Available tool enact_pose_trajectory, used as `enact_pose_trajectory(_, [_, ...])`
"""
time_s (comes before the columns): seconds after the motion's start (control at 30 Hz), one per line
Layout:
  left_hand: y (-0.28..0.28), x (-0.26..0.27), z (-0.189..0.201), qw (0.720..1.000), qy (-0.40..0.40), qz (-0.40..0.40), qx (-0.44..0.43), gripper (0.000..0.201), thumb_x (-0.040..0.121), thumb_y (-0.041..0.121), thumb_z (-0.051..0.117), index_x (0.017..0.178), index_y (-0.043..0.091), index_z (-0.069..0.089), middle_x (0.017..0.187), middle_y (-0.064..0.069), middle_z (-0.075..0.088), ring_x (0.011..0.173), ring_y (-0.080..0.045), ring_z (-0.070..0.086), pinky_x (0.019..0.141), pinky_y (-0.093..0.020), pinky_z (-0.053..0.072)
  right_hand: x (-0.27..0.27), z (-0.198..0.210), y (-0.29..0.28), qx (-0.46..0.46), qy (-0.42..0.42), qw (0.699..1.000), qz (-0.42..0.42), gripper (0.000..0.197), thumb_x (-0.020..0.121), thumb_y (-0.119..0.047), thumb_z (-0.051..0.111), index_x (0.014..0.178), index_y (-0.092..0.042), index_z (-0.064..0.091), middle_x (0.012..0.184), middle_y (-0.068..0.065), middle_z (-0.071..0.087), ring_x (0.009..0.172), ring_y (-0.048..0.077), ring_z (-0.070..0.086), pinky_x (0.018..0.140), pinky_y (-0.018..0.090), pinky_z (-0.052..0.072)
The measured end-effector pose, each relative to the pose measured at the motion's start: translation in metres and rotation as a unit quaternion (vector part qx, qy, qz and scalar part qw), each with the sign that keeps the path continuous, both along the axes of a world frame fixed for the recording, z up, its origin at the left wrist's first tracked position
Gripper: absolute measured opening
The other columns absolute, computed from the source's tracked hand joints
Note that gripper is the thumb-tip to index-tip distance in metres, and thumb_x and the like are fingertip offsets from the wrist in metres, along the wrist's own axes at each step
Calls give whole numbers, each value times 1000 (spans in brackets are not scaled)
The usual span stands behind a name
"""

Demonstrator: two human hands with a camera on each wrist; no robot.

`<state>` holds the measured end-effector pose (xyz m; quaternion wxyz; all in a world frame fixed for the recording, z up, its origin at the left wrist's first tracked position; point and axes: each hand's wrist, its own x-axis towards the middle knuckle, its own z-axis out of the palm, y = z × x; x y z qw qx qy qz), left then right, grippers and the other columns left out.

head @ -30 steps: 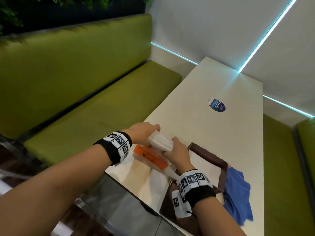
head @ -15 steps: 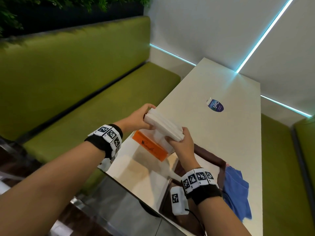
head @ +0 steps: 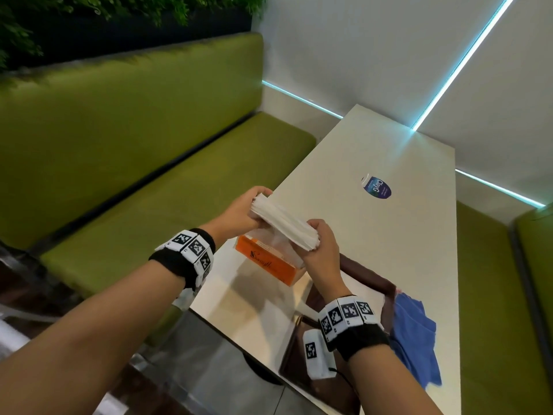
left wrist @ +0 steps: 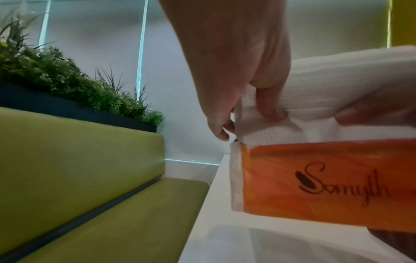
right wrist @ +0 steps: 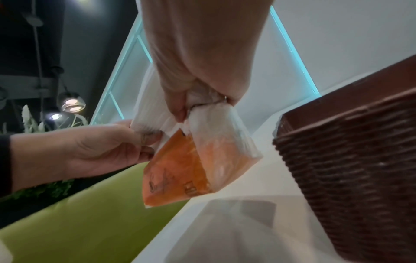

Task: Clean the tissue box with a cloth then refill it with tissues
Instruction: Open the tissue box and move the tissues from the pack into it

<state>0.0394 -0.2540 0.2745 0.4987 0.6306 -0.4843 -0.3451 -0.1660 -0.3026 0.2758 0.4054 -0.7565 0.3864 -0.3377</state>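
Observation:
A stack of white tissues (head: 284, 224) is held in the air above the near left corner of the table. My left hand (head: 244, 211) grips its far end and my right hand (head: 320, 238) grips its near end. An orange plastic tissue wrapper (head: 266, 262) hangs under the stack, clear of the table, with the lowest sheets still running into its opening (left wrist: 270, 140). In the right wrist view my right hand (right wrist: 202, 71) also pinches the wrapper's (right wrist: 180, 169) clear end. The brown woven tissue box (head: 371, 272) stands open behind my right wrist. The blue cloth (head: 416, 339) lies to its right.
The white table (head: 389, 250) carries a small blue sticker (head: 377, 188) further back. A green bench seat (head: 179, 205) runs along the left, with plants (left wrist: 56, 74) above its backrest. A wall closes off the table's far end.
Both hands have risen from the table with the tissue stack. The orange wrapper, flat on the table before, now hangs beneath the stack.

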Motion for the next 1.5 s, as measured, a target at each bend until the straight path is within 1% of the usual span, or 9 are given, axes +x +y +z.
enact_pose_trajectory(0.17, [4,2,7,999,34,-2,17,47,74,-4,78,116,5,57,107,-2,67,97,-12,64,86,-25,55,-1,8,0,46,-45,998,15,31,78,-24,76,99,-27,53,96,-2,61,87,15,60,73,32,53])
enact_pose_trajectory(0.53, [6,-8,26,998,51,-24,28,43,78,-14,70,112,8,55,95,5,63,77,6,66,62,-8,51,-4,23,-4,125,-97,987,21,34,78,-6,74,102,-21,55,98,-2,63,86,10,59,73,26,53])
enact_pose_trajectory(0.67, [8,-5,40,997,61,-40,22,41,83,7,73,121,8,60,107,0,69,96,-11,65,78,-14,54,-8,39,-6,182,-115,976,36,52,74,-9,79,112,-22,48,109,2,61,99,17,62,73,26,56])
enact_pose_trajectory(0.77, [10,-11,50,988,149,-39,4,44,87,30,67,122,7,56,113,-7,69,97,-19,69,82,-28,58,-12,50,-12,243,-135,959,49,81,70,-14,83,133,-29,33,125,2,53,113,20,58,88,40,57])
enact_pose_trajectory(1.03, [3,-44,44,963,260,60,26,40,87,40,67,114,12,60,108,-7,71,91,-19,70,74,-30,59,-28,69,-8,444,-256,858,-42,96,68,-34,84,146,-27,28,129,10,58,112,31,61,92,63,48])
enact_pose_trajectory(1.2, [4,-60,50,930,356,80,43,67,70,49,74,120,8,58,114,-12,70,102,-28,68,83,-39,58,-55,72,5,556,-404,726,16,68,87,-55,57,134,-6,51,129,21,61,118,37,59,101,49,46])
enact_pose_trajectory(1.27, [1,-68,49,932,352,77,52,77,64,52,77,124,8,56,117,-12,69,107,-30,67,86,-42,58,-62,69,7,548,-396,737,13,71,87,-63,48,135,-10,51,129,20,61,117,37,60,95,47,51])
enact_pose_trajectory(1.4, [-3,-90,46,961,255,47,99,86,79,54,70,143,10,32,118,-2,60,108,-24,63,96,-46,53,-82,74,8,486,-318,814,17,68,85,-61,50,134,-13,52,132,15,60,123,30,56,103,46,46])
enact_pose_trajectory(1.5, [-8,-117,55,978,163,6,127,61,94,47,54,142,25,24,104,8,56,92,-13,60,70,-26,57,-102,70,1,367,-195,908,-56,51,85,-27,68,130,-6,56,120,13,68,110,27,64,96,41,52])
